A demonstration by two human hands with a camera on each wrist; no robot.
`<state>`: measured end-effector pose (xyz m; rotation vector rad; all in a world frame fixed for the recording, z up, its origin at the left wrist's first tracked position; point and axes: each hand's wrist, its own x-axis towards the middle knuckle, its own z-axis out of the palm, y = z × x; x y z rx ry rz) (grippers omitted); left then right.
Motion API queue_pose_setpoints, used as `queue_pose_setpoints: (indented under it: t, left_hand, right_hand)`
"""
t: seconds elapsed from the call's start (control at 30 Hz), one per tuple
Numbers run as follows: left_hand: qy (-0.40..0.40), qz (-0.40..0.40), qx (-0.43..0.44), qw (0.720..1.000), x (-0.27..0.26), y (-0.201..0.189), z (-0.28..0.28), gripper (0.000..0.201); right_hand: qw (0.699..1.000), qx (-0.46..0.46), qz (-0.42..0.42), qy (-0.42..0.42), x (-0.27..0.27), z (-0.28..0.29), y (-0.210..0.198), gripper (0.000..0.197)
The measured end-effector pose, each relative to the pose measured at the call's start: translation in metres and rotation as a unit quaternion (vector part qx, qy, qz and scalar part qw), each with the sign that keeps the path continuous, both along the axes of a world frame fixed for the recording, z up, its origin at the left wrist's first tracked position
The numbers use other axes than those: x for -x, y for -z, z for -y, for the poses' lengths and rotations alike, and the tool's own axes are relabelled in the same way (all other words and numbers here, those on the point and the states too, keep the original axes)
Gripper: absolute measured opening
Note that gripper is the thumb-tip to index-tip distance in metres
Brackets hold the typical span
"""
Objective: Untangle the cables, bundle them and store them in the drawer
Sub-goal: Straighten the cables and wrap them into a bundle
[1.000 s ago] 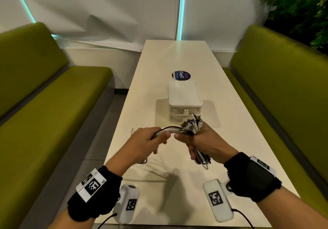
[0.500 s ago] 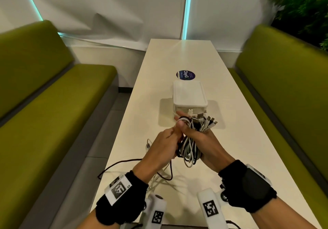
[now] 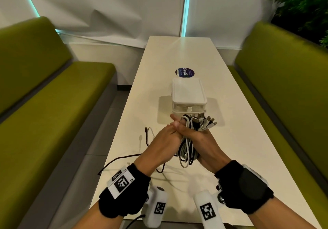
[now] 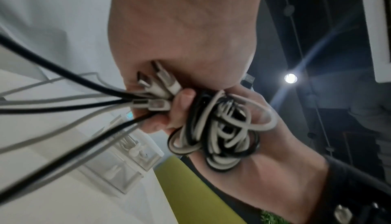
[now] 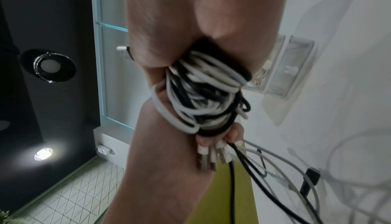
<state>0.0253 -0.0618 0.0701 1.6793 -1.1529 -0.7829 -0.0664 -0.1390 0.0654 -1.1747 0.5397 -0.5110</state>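
Note:
My right hand (image 3: 200,136) grips a coil of white and black cables (image 3: 187,150) above the table, and a cluster of plugs (image 3: 205,122) sticks out past its fingers. My left hand (image 3: 165,140) presses against it and holds several cable strands and plug ends (image 4: 156,87). The coil (image 5: 207,97) loops round the right hand (image 5: 190,18). Loose cable tails (image 3: 147,136) trail from the left hand onto the table. The white drawer box (image 3: 189,97) stands just beyond the hands with both drawers closed.
The long white table (image 3: 177,54) runs away from me between two green benches (image 3: 53,104). A round dark sticker (image 3: 184,72) lies behind the box. A black cable (image 3: 120,159) hangs over the table's left edge. A plant (image 3: 305,6) fills the far right corner.
My left hand has come in from the left and closed against the right hand. The coil in the right hand has gained loops, and less loose cable lies on the table.

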Motion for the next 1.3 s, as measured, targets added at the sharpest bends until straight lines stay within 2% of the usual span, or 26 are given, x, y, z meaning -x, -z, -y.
queue_pose_setpoints:
  t: [0.1, 0.17, 0.2, 0.27, 0.33, 0.37, 0.47, 0.53, 0.67, 0.83, 0.97, 1.07, 1.13, 1.23, 1.3]
  left_hand:
    - [0.003, -0.072, -0.029, 0.997, 0.000, 0.001, -0.002, 0.039]
    - [-0.005, -0.105, -0.043, 0.993, -0.003, 0.006, -0.006, 0.064]
    - [-0.007, -0.080, -0.053, 0.995, -0.003, 0.007, -0.007, 0.077]
    - [-0.004, 0.019, -0.053, 0.998, 0.001, 0.006, -0.010, 0.086]
    - [-0.009, 0.101, -0.044, 0.994, 0.008, 0.004, -0.010, 0.078]
    - [-0.012, 0.109, -0.044, 0.993, 0.010, 0.002, -0.009, 0.078]
    - [0.033, 0.081, -0.078, 0.993, 0.003, 0.000, -0.005, 0.087]
    - [0.081, 0.082, -0.114, 0.987, -0.007, 0.002, -0.005, 0.085]
    - [0.133, 0.065, -0.105, 0.983, -0.014, 0.007, -0.002, 0.057]
    - [0.078, 0.080, -0.069, 0.991, -0.009, 0.015, -0.005, 0.023]
    - [0.032, 0.107, -0.015, 0.994, -0.002, 0.016, -0.004, 0.025]
    - [0.033, 0.115, 0.017, 0.993, -0.001, 0.012, -0.002, 0.023]
    - [0.043, 0.115, 0.000, 0.992, -0.005, 0.009, -0.002, 0.028]
    - [0.060, 0.089, -0.065, 0.992, -0.012, 0.006, -0.008, 0.062]
    - [0.070, 0.063, -0.082, 0.992, -0.013, 0.004, -0.013, 0.053]
  right_hand:
    - [1.000, -0.026, 0.011, -0.001, 0.003, -0.001, 0.000, 0.049]
    - [0.998, -0.060, 0.022, 0.001, 0.005, -0.002, -0.001, 0.045]
    - [0.997, -0.073, 0.024, 0.009, 0.006, -0.003, -0.002, 0.045]
    - [0.997, -0.066, 0.013, 0.028, 0.005, -0.004, -0.003, 0.045]
    - [0.998, -0.043, 0.008, 0.037, 0.003, -0.004, -0.004, 0.043]
    - [0.998, -0.040, 0.012, 0.039, 0.002, -0.004, -0.005, 0.044]
    - [0.998, -0.043, 0.011, 0.047, 0.002, -0.002, -0.007, 0.046]
    - [0.998, -0.047, 0.001, 0.047, 0.003, -0.004, -0.008, 0.044]
    - [0.996, -0.087, -0.030, 0.009, 0.005, -0.010, -0.010, 0.053]
    - [0.997, -0.063, -0.032, -0.013, 0.008, -0.012, -0.012, 0.044]
    - [0.997, -0.073, 0.006, -0.015, 0.008, -0.013, -0.016, 0.049]
    - [0.998, -0.062, 0.010, -0.008, 0.007, -0.010, -0.018, 0.050]
    - [0.999, -0.052, 0.002, -0.007, 0.008, -0.007, -0.017, 0.046]
    - [0.998, -0.061, 0.015, -0.003, 0.008, -0.004, -0.017, 0.037]
    - [0.997, -0.069, 0.047, -0.002, 0.008, -0.006, -0.018, 0.030]
